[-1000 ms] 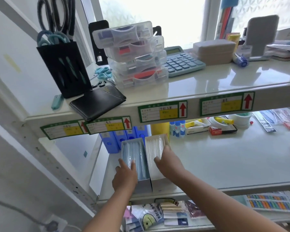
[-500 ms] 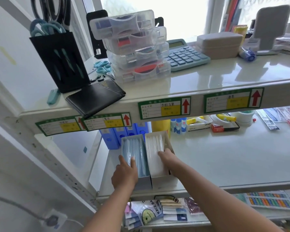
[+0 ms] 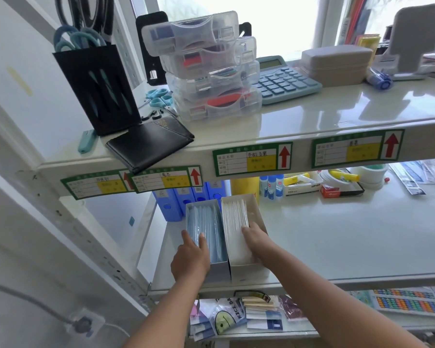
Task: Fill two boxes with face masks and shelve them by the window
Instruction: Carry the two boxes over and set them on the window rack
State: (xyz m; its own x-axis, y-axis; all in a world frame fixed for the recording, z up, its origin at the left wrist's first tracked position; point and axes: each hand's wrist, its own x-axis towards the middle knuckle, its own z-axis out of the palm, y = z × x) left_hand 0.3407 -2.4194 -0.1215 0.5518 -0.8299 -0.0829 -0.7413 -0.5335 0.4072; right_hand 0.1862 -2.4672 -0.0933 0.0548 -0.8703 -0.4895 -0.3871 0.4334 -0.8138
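Lower centre of frame, middle shelf (image 3: 337,247): two open boxes side by side, touching. Left hand (image 3: 190,259) lies on the near end of the left box (image 3: 217,271), fingers loosely spread, tips on the blue masks (image 3: 209,227) inside. Right hand (image 3: 258,238) is in the right box (image 3: 249,271), fingers together, pressed flat on the white masks (image 3: 235,219). Blue binders (image 3: 183,199) stand just behind, w/ glue sticks (image 3: 271,185) further right.

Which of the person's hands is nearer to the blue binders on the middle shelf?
Left. The left hand rests on the blue-mask box, directly before the blue binders; the right hand lies farther right.
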